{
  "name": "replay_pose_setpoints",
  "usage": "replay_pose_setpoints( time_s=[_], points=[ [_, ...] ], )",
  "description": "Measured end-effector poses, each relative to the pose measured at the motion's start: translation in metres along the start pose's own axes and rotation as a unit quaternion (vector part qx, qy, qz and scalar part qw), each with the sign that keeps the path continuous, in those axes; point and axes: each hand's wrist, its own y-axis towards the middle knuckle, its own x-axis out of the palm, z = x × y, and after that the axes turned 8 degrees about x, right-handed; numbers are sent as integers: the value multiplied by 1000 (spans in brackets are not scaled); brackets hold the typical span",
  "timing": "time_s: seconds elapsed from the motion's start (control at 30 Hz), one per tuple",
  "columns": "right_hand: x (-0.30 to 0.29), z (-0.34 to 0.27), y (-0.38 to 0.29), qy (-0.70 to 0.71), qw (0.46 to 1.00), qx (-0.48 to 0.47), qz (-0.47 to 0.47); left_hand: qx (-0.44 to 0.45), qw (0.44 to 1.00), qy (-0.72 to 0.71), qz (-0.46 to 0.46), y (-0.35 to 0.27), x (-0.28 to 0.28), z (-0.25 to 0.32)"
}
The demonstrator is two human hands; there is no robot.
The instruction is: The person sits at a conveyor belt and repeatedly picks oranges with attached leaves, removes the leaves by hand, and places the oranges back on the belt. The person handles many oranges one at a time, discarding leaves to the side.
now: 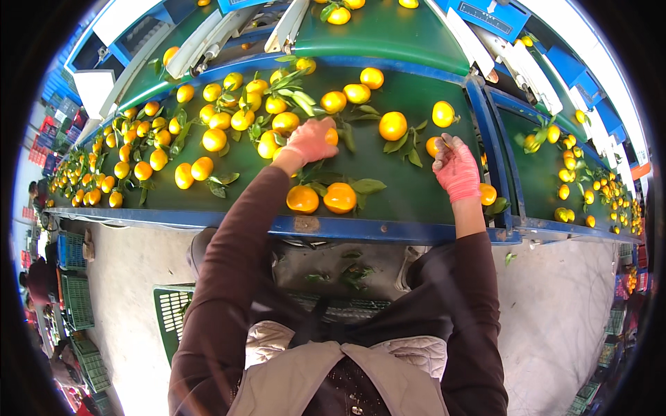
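Note:
Many orange citrus fruits, some with green leaves, lie on a green conveyor belt (250,192). My left hand (314,141), in a pink glove with bare fingertips, has its fingers on a citrus fruit (331,137) near the belt's middle. Farther right, my right hand (456,167), gloved alike, has its fingertips on another citrus fruit (432,147). Two larger fruits, one a leafy citrus fruit (340,198), sit side by side near the front edge. A citrus fruit with leaves (393,126) lies between my hands, and one more (443,114) is above my right hand.
A blue metal frame (364,227) edges the belt in front of me. Beyond it, a raised green belt (385,31) carries fruit. Another belt with fruit (541,171) runs at the right. A green plastic crate (169,312) stands on the floor at my left. Fallen leaves (354,273) lie below.

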Motion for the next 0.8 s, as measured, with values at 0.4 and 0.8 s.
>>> replay_pose_setpoints(
  time_s=[0.4,0.8],
  points=[
    [84,107,-56,-18,936,205,-287,199,956,-162,145,-81,1,79],
    [-75,-77,11,363,906,-205,69,152,963,-131,181,-116,2,38]
  ],
)
